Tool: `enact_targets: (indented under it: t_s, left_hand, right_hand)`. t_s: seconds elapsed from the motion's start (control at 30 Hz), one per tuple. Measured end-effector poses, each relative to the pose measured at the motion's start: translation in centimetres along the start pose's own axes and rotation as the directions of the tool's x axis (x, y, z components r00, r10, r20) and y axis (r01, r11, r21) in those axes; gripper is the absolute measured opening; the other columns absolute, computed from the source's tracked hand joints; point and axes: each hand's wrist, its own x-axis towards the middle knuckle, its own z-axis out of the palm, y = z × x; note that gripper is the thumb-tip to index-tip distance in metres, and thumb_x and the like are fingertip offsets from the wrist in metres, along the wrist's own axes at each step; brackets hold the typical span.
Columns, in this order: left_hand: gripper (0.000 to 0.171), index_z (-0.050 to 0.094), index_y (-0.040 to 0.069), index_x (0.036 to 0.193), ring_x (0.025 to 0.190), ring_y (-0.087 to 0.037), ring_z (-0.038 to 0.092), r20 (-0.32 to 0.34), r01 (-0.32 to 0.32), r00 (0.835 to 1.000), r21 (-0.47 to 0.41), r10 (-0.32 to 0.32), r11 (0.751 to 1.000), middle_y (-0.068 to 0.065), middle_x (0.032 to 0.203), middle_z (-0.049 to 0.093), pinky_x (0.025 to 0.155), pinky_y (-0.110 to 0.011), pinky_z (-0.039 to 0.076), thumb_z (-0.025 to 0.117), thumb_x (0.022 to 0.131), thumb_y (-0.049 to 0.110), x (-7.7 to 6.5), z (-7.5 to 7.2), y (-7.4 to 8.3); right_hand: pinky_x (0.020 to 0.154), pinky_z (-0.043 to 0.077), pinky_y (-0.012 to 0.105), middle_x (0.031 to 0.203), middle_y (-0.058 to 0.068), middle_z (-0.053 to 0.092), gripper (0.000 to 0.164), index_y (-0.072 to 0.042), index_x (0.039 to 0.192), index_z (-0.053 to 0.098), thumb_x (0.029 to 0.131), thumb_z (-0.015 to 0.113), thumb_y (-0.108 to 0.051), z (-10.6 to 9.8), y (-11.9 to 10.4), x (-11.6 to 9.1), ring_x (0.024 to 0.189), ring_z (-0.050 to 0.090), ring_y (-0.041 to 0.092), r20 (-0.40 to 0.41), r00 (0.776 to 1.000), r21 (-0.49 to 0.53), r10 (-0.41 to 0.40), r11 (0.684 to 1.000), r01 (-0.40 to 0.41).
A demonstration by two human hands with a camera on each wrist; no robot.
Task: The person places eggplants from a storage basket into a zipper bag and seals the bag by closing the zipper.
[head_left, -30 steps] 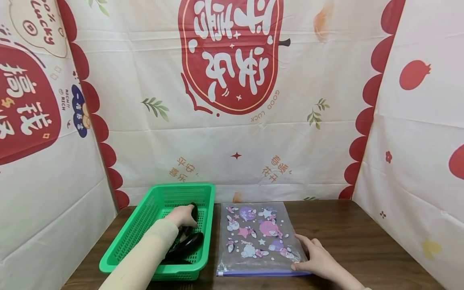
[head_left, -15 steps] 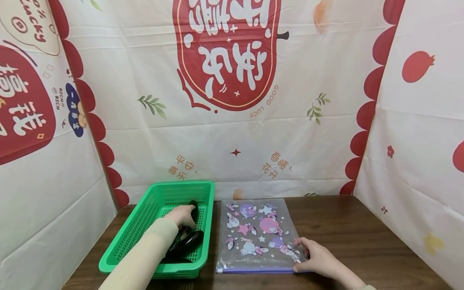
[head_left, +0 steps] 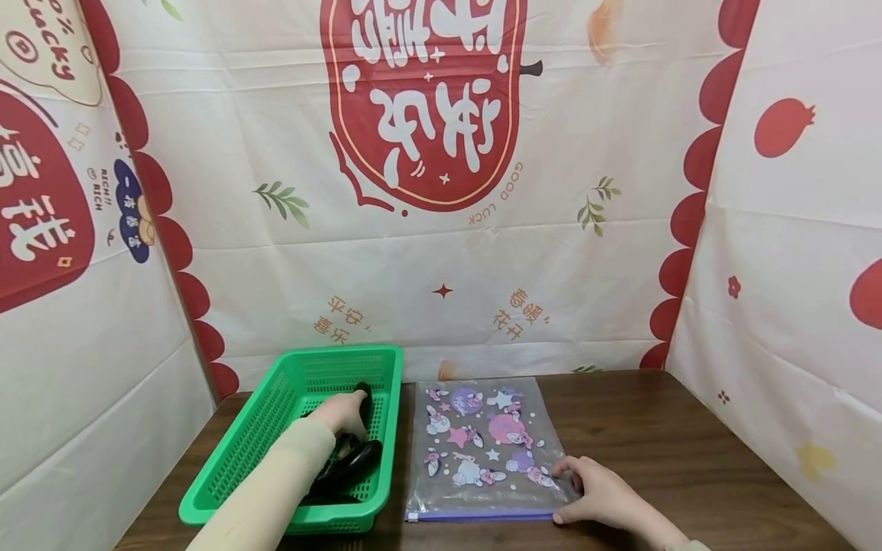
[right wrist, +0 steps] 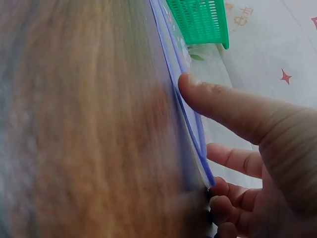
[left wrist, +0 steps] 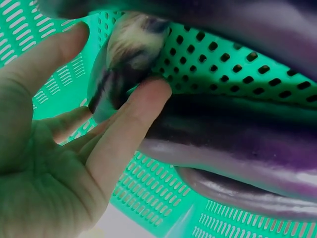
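In the head view my left hand (head_left: 342, 415) reaches down into the green basket (head_left: 227, 459) among several dark purple eggplants (head_left: 354, 463). The left wrist view shows its thumb and fingers spread apart, with fingertips right at an eggplant that has a pale patch (left wrist: 133, 47). Another glossy eggplant (left wrist: 247, 144) lies beside the fingers, and one more (left wrist: 237, 22) stretches across the top of that view. My right hand (head_left: 599, 493) rests at the near right corner of a clear zip bag (head_left: 475, 493) with cartoon prints, its thumb touching the purple zip edge (right wrist: 190, 116) and its fingers loosely bent.
Both basket and bag lie on a dark wooden table (head_left: 620, 405), side by side. A printed white cloth (head_left: 441, 252) hangs behind the table and along both sides. A small slider (head_left: 413, 516) sits at the left end of the bag's zip.
The head view has shifted slightly. My left hand stays in the basket among the eggplants, and my right hand stays at the bag's corner with only slight finger movement.
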Motion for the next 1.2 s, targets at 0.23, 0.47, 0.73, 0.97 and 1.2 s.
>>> enact_targets:
  t_s: [0.23,0.47,0.73,0.97,1.2]
  left_hand:
    - [0.082,0.037,0.0,0.147,0.082,-0.025,0.06,-0.003,-0.011,1.0,0.026,0.011,1.0,-0.024,0.133,0.051,0.066,-0.039,0.047,0.08,0.076,0.004,0.3,0.2,0.0]
    - [0.087,0.018,0.0,0.153,0.055,-0.023,0.062,0.066,0.026,0.998,0.006,-0.026,1.0,-0.017,0.095,0.064,0.047,-0.03,0.04,0.072,0.084,0.001,0.6,0.9,0.5]
    - [0.088,0.008,0.006,0.156,0.045,-0.019,0.052,0.073,0.058,0.996,-0.056,-0.054,0.997,-0.015,0.07,0.06,0.041,-0.029,0.035,0.062,0.088,-0.007,0.5,1.1,0.2]
    - [0.087,0.01,0.003,0.155,0.043,-0.019,0.05,0.058,0.05,0.997,-0.038,-0.047,0.998,-0.016,0.069,0.058,0.041,-0.029,0.034,0.064,0.087,-0.006,0.7,1.3,0.0]
    - [0.083,0.014,0.003,0.154,0.043,-0.015,0.04,0.046,0.028,0.999,-0.035,-0.027,0.999,-0.013,0.068,0.057,0.045,-0.03,0.033,0.063,0.088,-0.005,0.7,1.6,-0.3]
  right_hand:
    - [0.056,0.031,0.026,0.077,-0.002,0.046,0.041,-0.018,0.096,0.064,0.066,0.085,-0.036,-0.1,0.2,0.2,0.065,0.041,0.006,-0.025,1.0,0.03,0.013,0.999,-0.012]
    - [0.056,0.032,0.024,0.073,-0.003,0.048,0.032,-0.017,0.086,0.063,0.066,0.085,-0.03,-0.3,0.4,0.2,0.063,0.042,0.003,-0.027,0.999,0.069,-0.017,0.997,0.019]
    - [0.054,0.033,0.024,0.068,-0.007,0.047,0.028,-0.018,0.08,0.062,0.067,0.084,-0.03,-0.2,0.4,0.1,0.06,0.042,0.002,-0.026,0.999,0.08,-0.019,0.997,0.021]
    - [0.054,0.033,0.024,0.068,-0.008,0.047,0.028,-0.019,0.079,0.061,0.068,0.084,-0.032,-0.4,0.1,0.0,0.06,0.041,0.002,-0.023,0.999,0.065,-0.03,0.997,0.032]
    - [0.053,0.033,0.024,0.066,-0.009,0.047,0.028,-0.018,0.078,0.062,0.068,0.084,-0.032,-0.3,0.4,0.0,0.058,0.041,0.002,-0.016,1.0,0.083,-0.02,0.996,0.021]
